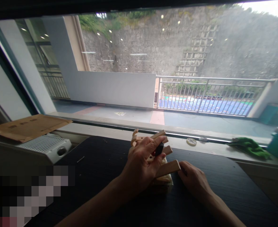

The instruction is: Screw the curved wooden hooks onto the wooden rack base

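Two bare hands were in view — one left hand [141, 156] and one right hand [194, 176]. Near them were at least four flat, pale wooden bars [169, 168], the exact number partly hidden, with at least one curved, pale wooden piece [135, 135] and one small black object [159, 148]. There was one black wood-grained table [101, 183], bearing one thin, pale stick [80, 159]. Besides these came one round, pale tape roll [191, 141], one crumpled green cloth [250, 148], one flat brown paper envelope [32, 124], one white slatted box [45, 146] and — outdoors — two metal railings [212, 78].
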Demonstrator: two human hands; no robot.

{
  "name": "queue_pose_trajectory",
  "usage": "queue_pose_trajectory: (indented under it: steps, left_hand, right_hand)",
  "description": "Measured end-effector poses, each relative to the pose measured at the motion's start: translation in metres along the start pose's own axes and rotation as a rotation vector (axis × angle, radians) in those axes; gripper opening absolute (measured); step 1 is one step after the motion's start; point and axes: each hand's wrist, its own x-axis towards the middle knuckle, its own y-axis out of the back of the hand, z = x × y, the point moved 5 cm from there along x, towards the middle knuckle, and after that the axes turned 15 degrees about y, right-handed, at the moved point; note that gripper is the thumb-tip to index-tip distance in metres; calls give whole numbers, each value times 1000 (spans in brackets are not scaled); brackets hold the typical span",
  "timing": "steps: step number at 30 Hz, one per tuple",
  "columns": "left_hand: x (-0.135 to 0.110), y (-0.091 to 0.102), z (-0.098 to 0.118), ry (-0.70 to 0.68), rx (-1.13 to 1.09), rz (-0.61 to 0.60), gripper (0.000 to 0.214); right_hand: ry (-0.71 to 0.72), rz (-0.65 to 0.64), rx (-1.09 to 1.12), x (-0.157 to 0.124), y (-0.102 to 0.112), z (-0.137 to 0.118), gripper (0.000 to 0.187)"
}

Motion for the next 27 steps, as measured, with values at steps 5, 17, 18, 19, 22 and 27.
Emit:
queue_pose_trajectory:
  steps: [5,17,18,19,22,27]
  left_hand:
    - [2,2,3,-3,6,-54,49]
    - [1,6,2,-41,-62,-19,37]
    - [1,6,2,-51,-54,-10,37]
    - [1,6,2,-57,-56,-5,37]
    - [4,5,-1,-25,-102,-20,36]
    - [7,4,-4,31,-200,-90,34]
  right_hand:
    - [-2,-5,8,-1,0,-1,17]
    - [3,2,-3,0,-1,0,20]
    - [2,0,-3,0,-1,0,20]
    - [1,-2,-2,0,-1,0,19]
    - [-6,-7,1,0,0,-1,19]
    - [-15,-9,-3,0,1,-2,18]
